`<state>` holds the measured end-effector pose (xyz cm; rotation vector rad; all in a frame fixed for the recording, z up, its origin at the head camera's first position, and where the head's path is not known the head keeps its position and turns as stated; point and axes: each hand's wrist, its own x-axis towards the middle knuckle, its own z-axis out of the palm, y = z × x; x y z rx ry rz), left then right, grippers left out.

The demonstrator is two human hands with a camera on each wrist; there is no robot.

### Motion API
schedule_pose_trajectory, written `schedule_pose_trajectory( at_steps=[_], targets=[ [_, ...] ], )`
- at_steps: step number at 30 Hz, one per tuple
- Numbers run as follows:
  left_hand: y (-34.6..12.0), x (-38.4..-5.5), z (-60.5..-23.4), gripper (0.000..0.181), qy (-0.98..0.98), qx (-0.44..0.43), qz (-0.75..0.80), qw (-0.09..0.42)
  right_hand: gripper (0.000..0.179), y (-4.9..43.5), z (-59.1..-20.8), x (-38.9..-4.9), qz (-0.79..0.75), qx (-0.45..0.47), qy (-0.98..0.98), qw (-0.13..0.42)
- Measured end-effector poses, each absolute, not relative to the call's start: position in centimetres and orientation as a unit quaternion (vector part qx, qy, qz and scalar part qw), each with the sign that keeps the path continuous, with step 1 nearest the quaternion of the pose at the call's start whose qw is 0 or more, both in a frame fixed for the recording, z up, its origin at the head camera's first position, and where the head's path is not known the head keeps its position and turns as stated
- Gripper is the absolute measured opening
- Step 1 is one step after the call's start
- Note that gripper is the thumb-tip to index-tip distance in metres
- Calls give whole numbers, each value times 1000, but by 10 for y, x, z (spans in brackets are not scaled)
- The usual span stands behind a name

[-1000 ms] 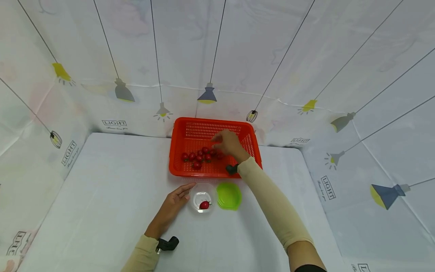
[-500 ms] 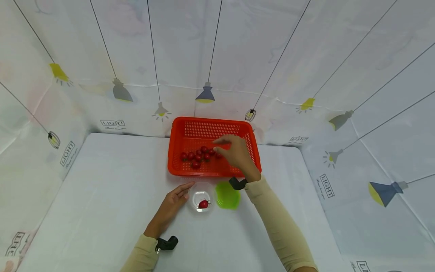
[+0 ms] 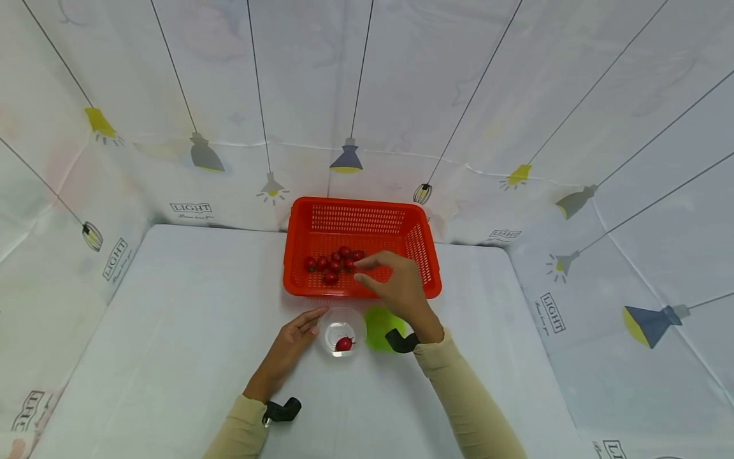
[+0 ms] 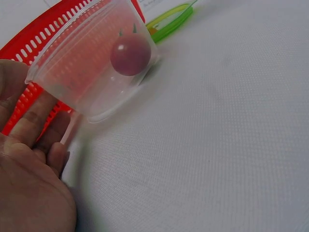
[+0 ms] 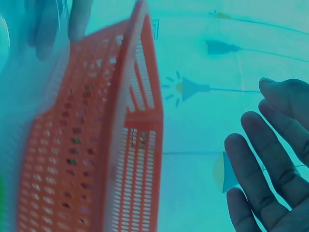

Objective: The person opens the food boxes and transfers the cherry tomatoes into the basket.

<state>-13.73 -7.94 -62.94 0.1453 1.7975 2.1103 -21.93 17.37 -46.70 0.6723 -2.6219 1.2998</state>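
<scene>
A clear plastic bowl (image 3: 342, 331) stands on the white table with one red cherry tomato (image 3: 343, 344) inside. My left hand (image 3: 289, 347) rests beside it, and its extended fingers touch the bowl's left side; in the left wrist view they reach behind the bowl wall (image 4: 91, 92). My right hand (image 3: 398, 284) hovers over the front of the red basket (image 3: 295, 280), thumb and forefinger apart. In the right wrist view the right hand's fingers (image 5: 256, 169) are spread and nothing lies between them. Several cherry tomatoes (image 3: 331, 278) lie in the basket, left of the right hand.
A shallow green lid-like dish (image 3: 378, 325) lies right of the bowl, partly hidden by the right wrist and its black camera mount (image 3: 401, 342). The basket stands near the back edge of the table, close to the patterned wall sheet (image 3: 241, 178).
My right hand has drawn back toward me, from the middle of the basket to its front rim, with its fingers apart. The left hand and the bowl have stayed put.
</scene>
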Motion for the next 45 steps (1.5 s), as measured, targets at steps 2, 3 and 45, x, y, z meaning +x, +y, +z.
schedule_pose_trajectory(
  at_steps=[2, 3, 45],
  targets=[
    [-79, -137, -629, 43, 637, 49, 747, 183, 22, 172, -471, -211, 434, 228, -869, 70],
    [-79, -137, -629, 43, 637, 48, 747, 184, 22, 171, -474, -208, 434, 226, -869, 71],
    [-79, -138, -632, 46, 647, 62, 741, 169, 22, 155, -562, -146, 268, 205, -941, 26]
  ],
)
